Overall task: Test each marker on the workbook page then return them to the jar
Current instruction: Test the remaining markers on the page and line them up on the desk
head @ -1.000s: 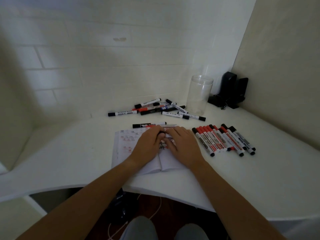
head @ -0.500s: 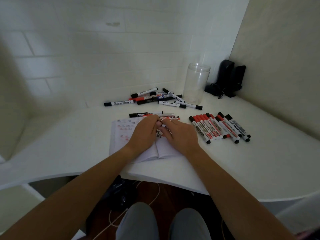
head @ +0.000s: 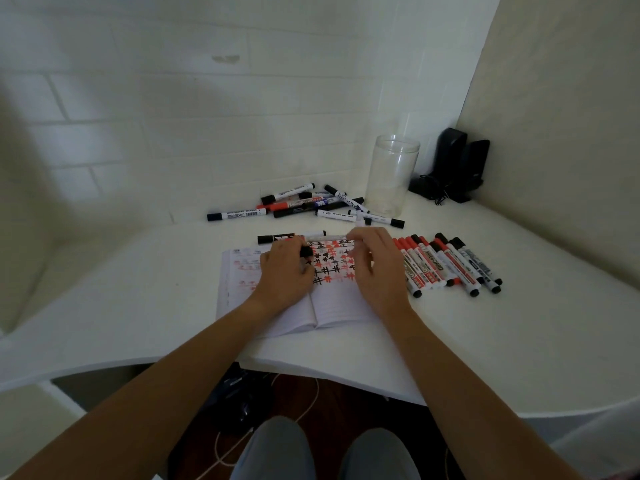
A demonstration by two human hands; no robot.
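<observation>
Left hand (head: pixel 285 268) pinches black cap (head: pixel 306 251) over workbook (head: pixel 332 306); right hand (head: pixel 375 268) curled round marker (head: pixel 350 253), barrel pointing left toward cap. Tested row just right of workbook; empty jar (head: pixel 391 174) stands beyond it, nearer right hand

Red and black hash marks are covering the white workbook page (head: pixel 334 271); red- and black-capped markers (head: pixel 446 263) are lying at the white desk's (head: pixel 519 323) right edge.

head view, forward-down, near desk (head: pixel 485 341)
</observation>
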